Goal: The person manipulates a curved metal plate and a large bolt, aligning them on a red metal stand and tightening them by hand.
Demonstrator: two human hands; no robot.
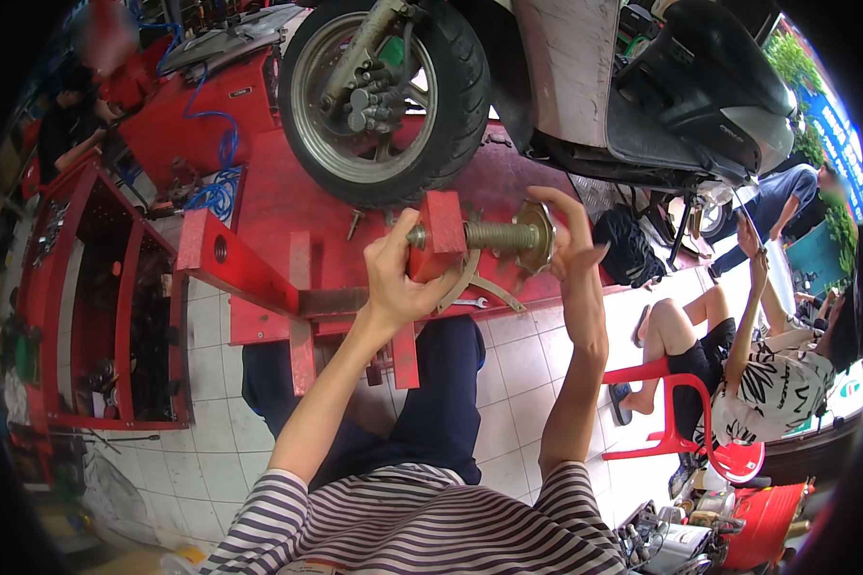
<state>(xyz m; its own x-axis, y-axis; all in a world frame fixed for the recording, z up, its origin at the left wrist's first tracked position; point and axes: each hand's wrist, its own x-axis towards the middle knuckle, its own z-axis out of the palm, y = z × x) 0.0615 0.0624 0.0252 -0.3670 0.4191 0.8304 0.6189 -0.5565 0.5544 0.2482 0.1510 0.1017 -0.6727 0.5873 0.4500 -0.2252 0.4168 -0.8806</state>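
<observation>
A red metal wheel clamp point(276, 286) juts from the near side of a red lift platform point(259, 220). Its left arm ends in a block with a threaded hole. My left hand point(398, 283) is closed round the clamp's right jaw point(441, 225), thumb side up. A thick threaded screw point(499, 236) passes out of that jaw to the right and ends in a round metal disc point(539, 238). Beside the disc, my right hand point(573, 249) is open, fingers spread and slightly blurred; whether it touches the rim I cannot tell. A curved metal piece point(479, 283) hangs below the screw.
A scooter's front wheel point(384, 105) stands on the platform just beyond my hands. A wrench point(470, 302) lies at the platform's near edge. Left is a red tool cabinet point(129, 307); right, a person sits by a red plastic chair point(657, 374). Engine parts point(676, 537) lie lower right.
</observation>
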